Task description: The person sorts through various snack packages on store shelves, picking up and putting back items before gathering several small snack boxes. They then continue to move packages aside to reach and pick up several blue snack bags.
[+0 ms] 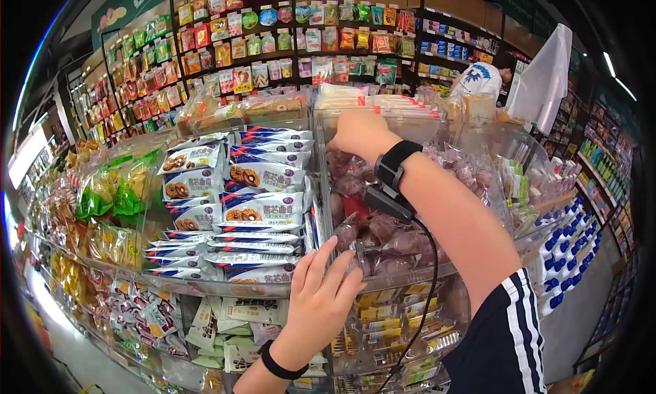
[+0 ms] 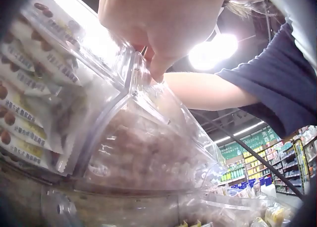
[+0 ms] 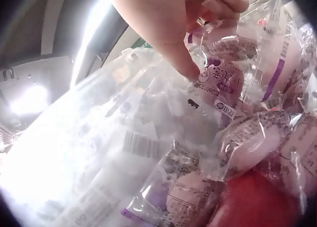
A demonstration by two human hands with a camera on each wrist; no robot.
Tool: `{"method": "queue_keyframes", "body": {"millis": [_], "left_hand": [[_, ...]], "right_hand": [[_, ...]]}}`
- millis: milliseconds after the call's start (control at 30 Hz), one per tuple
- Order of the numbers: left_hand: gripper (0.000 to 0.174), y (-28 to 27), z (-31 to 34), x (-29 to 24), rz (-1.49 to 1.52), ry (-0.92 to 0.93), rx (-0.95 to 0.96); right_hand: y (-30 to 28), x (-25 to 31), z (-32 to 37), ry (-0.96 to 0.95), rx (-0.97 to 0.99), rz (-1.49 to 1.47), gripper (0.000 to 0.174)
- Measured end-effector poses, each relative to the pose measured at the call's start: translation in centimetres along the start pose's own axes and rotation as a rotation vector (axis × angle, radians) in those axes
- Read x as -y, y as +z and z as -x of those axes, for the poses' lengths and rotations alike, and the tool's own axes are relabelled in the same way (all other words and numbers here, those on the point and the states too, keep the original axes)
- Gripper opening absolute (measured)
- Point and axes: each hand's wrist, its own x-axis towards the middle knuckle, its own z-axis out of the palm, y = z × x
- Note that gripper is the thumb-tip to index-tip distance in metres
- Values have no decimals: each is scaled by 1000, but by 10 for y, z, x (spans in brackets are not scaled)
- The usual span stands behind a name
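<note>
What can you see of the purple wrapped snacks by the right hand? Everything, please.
The purple wrapped snacks look like rounded, dusky purple pieces in clear, crinkled, glossy plastic, with dark print and purple bands on some wrappers. They lie loosely heaped at mixed angles in a transparent compartment, with something red among them. The right hand has its thumb against one printed wrapper; whether it grips that pack, I can't tell.

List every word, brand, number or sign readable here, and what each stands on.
"酱芯曲奇": cookie packets, head view.
"Life": green wall sign, head view.
"20260123": purple-printed wrapper, right wrist view.
Too small or blurred to read surely: the hanging green sign in the left wrist view, and most print on the wall-shelf packages.
</note>
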Motion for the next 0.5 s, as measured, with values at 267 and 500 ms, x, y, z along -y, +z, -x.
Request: {"method": "queue_keyframes", "body": {"millis": [267, 500], "left_hand": [[21, 0, 1, 0, 4, 8, -16], [23, 2, 1, 2, 4, 19, -35]], "right_hand": [[-25, -20, 15, -105, 25, -179, 38], [-72, -41, 51, -187, 303, -573, 33]]}}
